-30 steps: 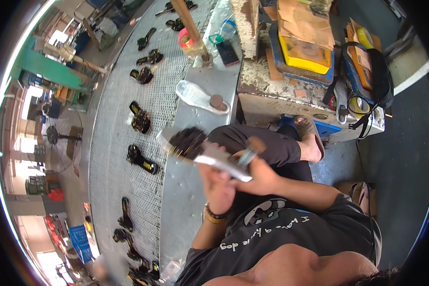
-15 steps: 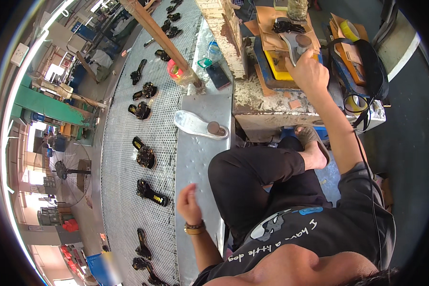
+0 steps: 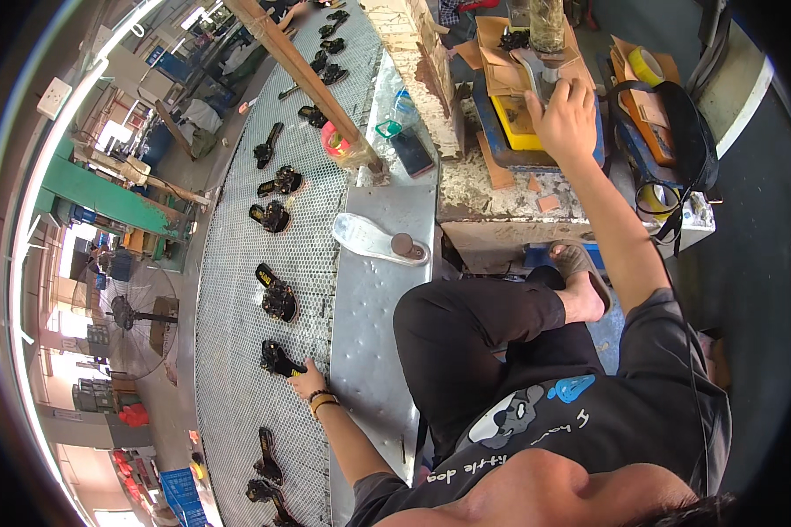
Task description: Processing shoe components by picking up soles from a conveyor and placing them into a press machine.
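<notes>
My left hand [image 3: 310,383] reaches out over the mesh conveyor belt [image 3: 228,263] and closes on the near end of a black sandal [image 3: 277,357]. My right hand [image 3: 564,112] is stretched up to the press bench, gripping a long grey sole piece [image 3: 526,67]. The piece lies under the upright cylinder of the press [image 3: 547,25], above a yellow block [image 3: 518,133]. I sit cross-legged between belt and bench.
Several more black sandals [image 3: 278,300] lie along the belt. The metal ledge [image 3: 369,351] carries a white sole form [image 3: 371,239], a phone [image 3: 410,151], a water bottle [image 3: 402,107] and a pink bowl [image 3: 332,139]. A slanted wooden post [image 3: 303,75] and a black bag [image 3: 677,140] stand nearby.
A second ago both hands held the grey piece and a sandal at my chest. My right hand carried the grey piece up to the press; my left dropped to a sandal on the belt.
</notes>
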